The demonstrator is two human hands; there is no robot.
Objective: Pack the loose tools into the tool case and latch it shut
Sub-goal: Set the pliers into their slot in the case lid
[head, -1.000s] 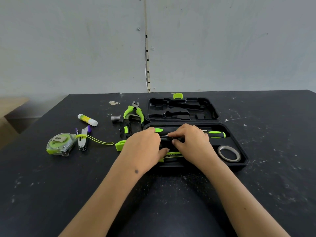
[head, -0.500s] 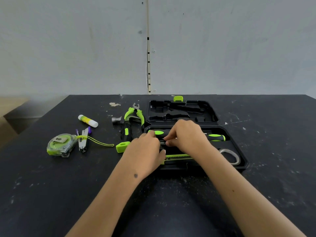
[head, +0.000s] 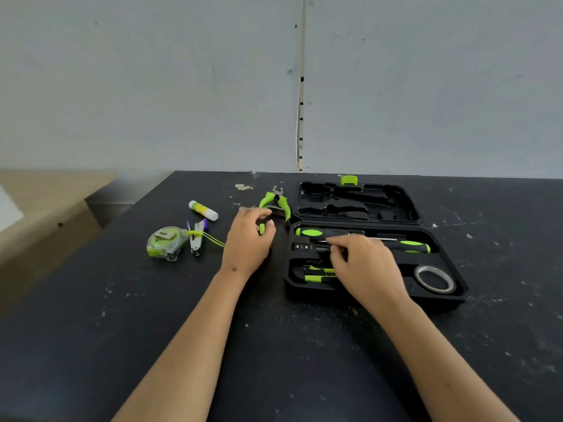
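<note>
The black tool case (head: 377, 298) lies open on the dark table, its empty lid (head: 408, 205) flat behind it. Inside lie green-handled screwdrivers (head: 414, 247), a green-black knife (head: 316, 278) and a tape roll (head: 434, 279). My right hand (head: 362, 263) rests over the case's middle, fingertips pinched on a thin screwdriver shaft by the bit holder. My left hand (head: 249, 236) is left of the case, fingers curled around the black-green hammer (head: 261, 229), whose head is mostly hidden. Green pliers (head: 281, 202) lie just behind it.
A green tape measure (head: 166, 243), a small metal clipper (head: 196, 239) and a glue stick (head: 203, 210) lie on the table's left part. A green latch (head: 348, 179) sticks up at the lid's far edge. A wall stands close behind the table.
My left hand has left the case and moved left onto the hammer. My right hand has stayed over the screwdrivers, shifting slightly right.
</note>
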